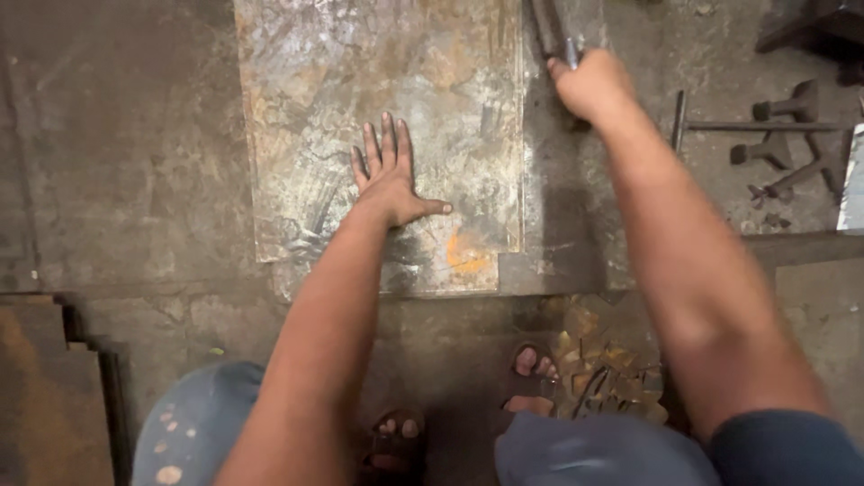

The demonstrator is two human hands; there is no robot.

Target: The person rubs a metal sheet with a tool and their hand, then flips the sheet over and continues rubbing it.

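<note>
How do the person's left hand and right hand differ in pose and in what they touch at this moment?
The left hand lies flat, fingers spread, palm down on the metal sheet; the right hand is curled closed around a thin metal rod. The left hand sits mid-sheet, while the right hand reaches past the sheet's right edge. The left hand grips nothing; the right hand grips. Both arms are bare and stretched forward.

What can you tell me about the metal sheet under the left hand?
The metal sheet is a flat, roughly rectangular plate, dull grey with rusty brown and orange patches and scuffed streaks. It lies flat on the dark floor, its far end cut off by the picture's top edge. The left hand presses on it, palm down, fingers spread. The right hand grips a metal bar just past its right edge.
</note>
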